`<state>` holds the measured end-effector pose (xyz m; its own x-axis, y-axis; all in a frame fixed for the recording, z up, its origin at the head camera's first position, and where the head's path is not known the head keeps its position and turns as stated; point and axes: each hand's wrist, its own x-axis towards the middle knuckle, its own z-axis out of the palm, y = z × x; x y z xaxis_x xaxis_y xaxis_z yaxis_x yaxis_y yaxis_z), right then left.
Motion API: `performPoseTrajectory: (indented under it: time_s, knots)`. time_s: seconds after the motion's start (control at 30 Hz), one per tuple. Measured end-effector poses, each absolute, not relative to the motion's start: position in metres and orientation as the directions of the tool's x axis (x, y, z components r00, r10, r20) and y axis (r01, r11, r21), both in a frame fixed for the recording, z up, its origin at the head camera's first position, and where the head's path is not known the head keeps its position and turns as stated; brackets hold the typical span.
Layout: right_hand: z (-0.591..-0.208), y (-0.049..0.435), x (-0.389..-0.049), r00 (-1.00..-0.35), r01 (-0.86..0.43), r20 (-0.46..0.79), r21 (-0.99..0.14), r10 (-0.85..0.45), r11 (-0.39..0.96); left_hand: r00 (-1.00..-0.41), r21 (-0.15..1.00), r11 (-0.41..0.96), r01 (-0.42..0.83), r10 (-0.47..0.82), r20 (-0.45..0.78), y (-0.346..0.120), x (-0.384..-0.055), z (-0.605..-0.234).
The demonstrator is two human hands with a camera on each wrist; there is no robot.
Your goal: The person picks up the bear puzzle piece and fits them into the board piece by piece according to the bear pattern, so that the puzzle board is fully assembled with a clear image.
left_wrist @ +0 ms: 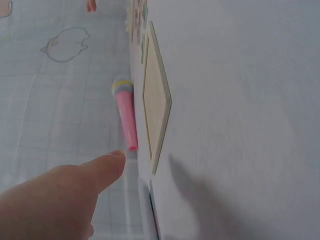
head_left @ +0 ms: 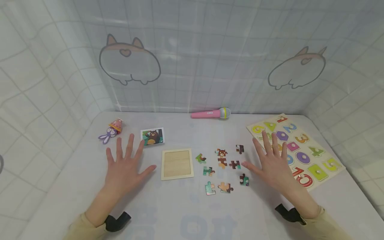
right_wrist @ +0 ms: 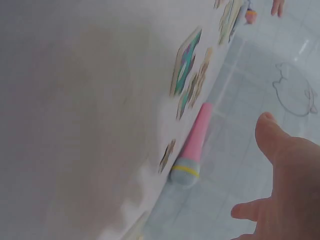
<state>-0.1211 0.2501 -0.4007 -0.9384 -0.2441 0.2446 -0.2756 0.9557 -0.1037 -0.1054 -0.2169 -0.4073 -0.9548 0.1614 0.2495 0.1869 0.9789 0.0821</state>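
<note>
Hovering above the table (head_left: 177, 206), both hands are holding nothing. The left hand (head_left: 123, 170) is spreading its fingers, and its thumb is pointing toward the frame (head_left: 177, 164). This square, pale-wood frame is lying just past the left thumb tip, its raised rim enclosing a bare, grained recess. The card (head_left: 152, 136), printed with a brown bear, is lying beside the left index fingertip.

The right hand (head_left: 274, 168) is also spreading its fingers. Nine loose pieces (head_left: 222, 162) are lying between the two thumbs, nearer the right one, showing knobbed edges and brown, green, teal and orange print. The board (head_left: 316, 160), carrying coloured numbers and shapes, is extending beneath and outward of the right fingers. The pink microphone (head_left: 207, 114) is lying beyond both sets of fingertips.
</note>
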Motion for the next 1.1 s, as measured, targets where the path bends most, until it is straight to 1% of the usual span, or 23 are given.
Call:
performPoseTrajectory:
  time_s: [0.27, 0.47, 0.6, 0.73, 0.8, 0.9, 1.1]
  knots:
    - [-0.407, 0.213, -0.129, -0.918, -0.358, 0.226, -0.122, -0.325, 0.926, -0.962, 0.149, 0.954, 0.261, 0.243, 0.125, -0.188, -0.111, -0.415]
    - [-0.409, 0.189, -0.136, -0.899, -0.428, 0.185, -0.174, -0.398, 0.887, -0.956, 0.199, 0.936, 0.292, 0.293, 0.026, -0.184, -0.108, -0.417]
    - [-0.409, 0.17, -0.143, -0.857, -0.512, 0.192, -0.222, -0.477, 0.83, -0.943, 0.259, 0.914, 0.312, 0.331, -0.03, -0.183, -0.11, -0.418]
    - [-0.408, 0.155, -0.151, -0.804, -0.594, 0.229, -0.326, -0.548, 0.735, -0.931, 0.327, 0.888, 0.323, 0.36, -0.059, -0.183, -0.112, -0.422]
    - [-0.408, 0.149, -0.154, -0.797, -0.601, 0.226, -0.398, -0.561, 0.693, -0.928, 0.355, 0.877, 0.325, 0.368, -0.061, -0.183, -0.113, -0.424]
    - [-0.408, 0.142, -0.16, -0.803, -0.579, 0.194, -0.482, -0.564, 0.658, -0.925, 0.379, 0.865, 0.329, 0.375, -0.052, -0.183, -0.114, -0.427]
    - [-0.41, 0.132, -0.168, -0.823, -0.522, 0.131, -0.559, -0.552, 0.644, -0.923, 0.411, 0.849, 0.332, 0.382, -0.044, -0.185, -0.115, -0.429]
